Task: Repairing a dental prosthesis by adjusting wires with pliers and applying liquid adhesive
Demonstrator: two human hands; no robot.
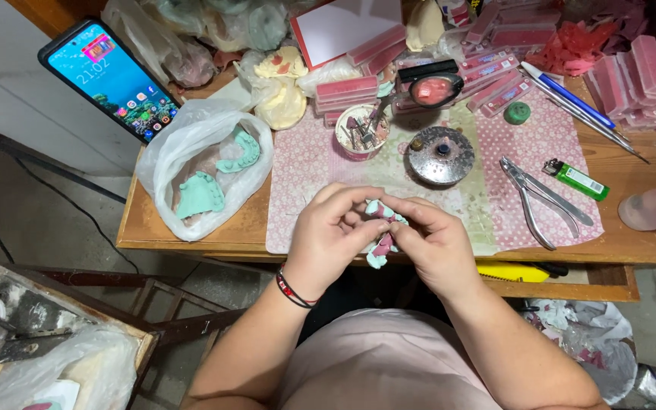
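Note:
Both hands meet at the near edge of the wooden table [624,247]. My left hand [329,234] and my right hand [433,244] together hold a small pale green dental cast with pink wax on it [382,237]. The fingers of both hands wrap around it, so most of the cast is hidden. A red and black band sits on my left wrist.
A clear plastic bag with green dental casts [205,173] lies at the left. A phone [109,77] leans at the far left. A metal burner [441,155], a cup of burs [361,131], pliers [542,199], a green lighter [578,180] and pink wax boxes [635,80] lie behind.

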